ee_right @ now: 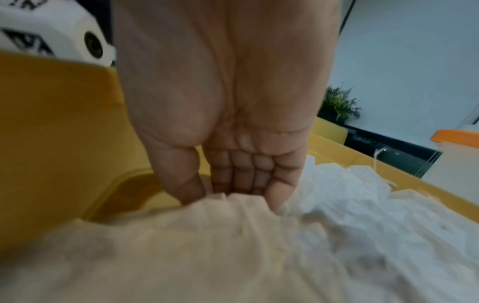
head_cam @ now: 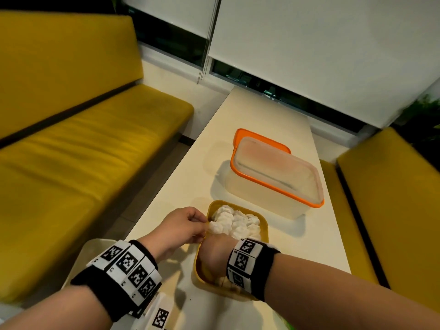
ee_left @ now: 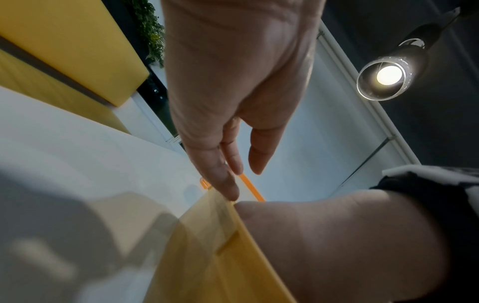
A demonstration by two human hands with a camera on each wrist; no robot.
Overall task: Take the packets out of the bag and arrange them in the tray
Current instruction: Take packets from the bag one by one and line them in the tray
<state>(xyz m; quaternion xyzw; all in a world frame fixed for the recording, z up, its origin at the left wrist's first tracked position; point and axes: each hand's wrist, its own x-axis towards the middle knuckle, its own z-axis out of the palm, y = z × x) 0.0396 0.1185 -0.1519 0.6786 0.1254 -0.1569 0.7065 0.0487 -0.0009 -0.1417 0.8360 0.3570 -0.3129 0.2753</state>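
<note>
A yellow rectangular plastic tray sits on the pale cream tabletop, near its front edge. Crumpled white paper packets fill the far half of the tray; in the right wrist view a beige crumpled sheet lies beside them in the near half.

The left hand hovers at the tray's left rim, fingers bent toward the thumb at the edge of the nearest white packet. Whether it pinches the packet cannot be told; the left wrist view shows its fingers extended and close together.

The right hand is inside the tray, palm down. Its fingers are straight, pressed together, with tips on the beige sheet.

A translucent plastic box with an orange rim stands beyond the tray, its orange-edged lid behind it.
</note>
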